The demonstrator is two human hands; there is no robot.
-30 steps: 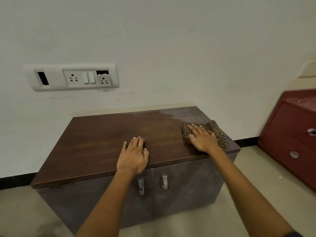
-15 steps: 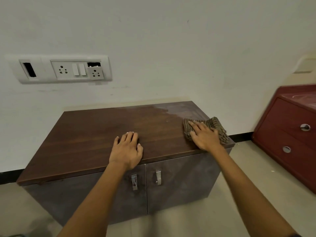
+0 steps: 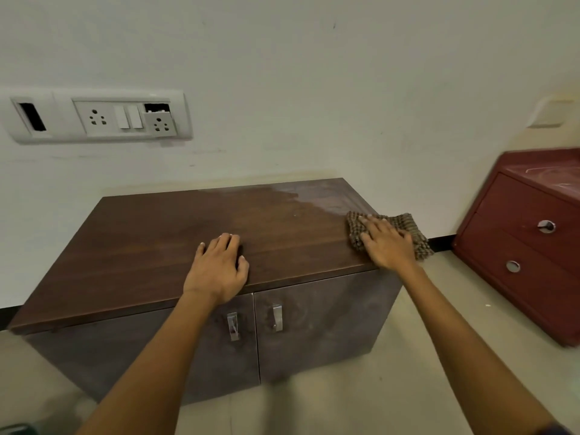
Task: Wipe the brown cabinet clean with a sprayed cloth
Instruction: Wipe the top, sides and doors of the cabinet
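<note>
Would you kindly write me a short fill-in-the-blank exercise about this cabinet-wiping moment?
1. The right hand presses a checked ____ flat on the cabinet top.
2. The left hand rests on the top, holding ____.
3. The two metal handles are on the cabinet's ____.
4. The red drawer unit stands to the cabinet's ____.

Missing words: cloth; nothing; doors; right

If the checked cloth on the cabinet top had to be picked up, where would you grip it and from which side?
Probably the cloth's right edge, which overhangs the cabinet's right end, approached from the right. The right hand lies flat over its middle, so only that free, unsupported edge lets fingers pinch above and below.
</note>
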